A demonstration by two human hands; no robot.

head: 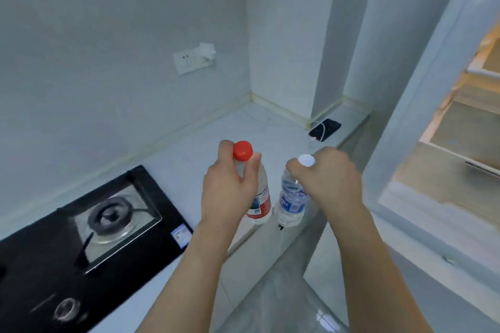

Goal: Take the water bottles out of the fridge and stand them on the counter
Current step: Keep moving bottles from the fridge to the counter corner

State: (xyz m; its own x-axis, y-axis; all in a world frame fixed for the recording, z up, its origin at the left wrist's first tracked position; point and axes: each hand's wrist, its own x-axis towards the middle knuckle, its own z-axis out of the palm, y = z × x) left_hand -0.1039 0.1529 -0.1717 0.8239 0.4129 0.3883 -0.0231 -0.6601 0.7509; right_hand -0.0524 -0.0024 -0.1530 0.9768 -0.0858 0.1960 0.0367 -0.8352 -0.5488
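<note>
Far to the left of both grips, a black gas hob [89, 230] is set into the white counter [216, 132], with a round burner [111, 215] in its steel tray and a control knob [66, 309] nearer the viewer. On the wall above and behind the hob sits a white socket plate [193, 61].

The left hand [230, 186] holds the red-capped bottle [259, 197] by the neck, thumb and fingers curled round it just under the red cap [243, 150]. The bottle hangs upright below the grip, clear with a red and white label, its base at about the front edge of the counter; whether it touches the surface cannot be told.

Just to the right of that grip, close beside but apart from it, the right hand [327, 178] pinches the white-capped bottle [292, 200] at its neck, fingers closed beneath the white cap [306, 160]. This bottle, clear with a blue label, also hangs upright under the grip, its base over the counter's front edge and slightly lower than its neighbour's. The two bottles are side by side with a narrow gap between them.

Beyond the right grip, near the counter's back corner, a black phone [324, 130] lies flat with a white cable [318, 132] plugged in.

Further right of the right hand stands the open fridge [460, 143], its pale shelves lit in warm light.
</note>
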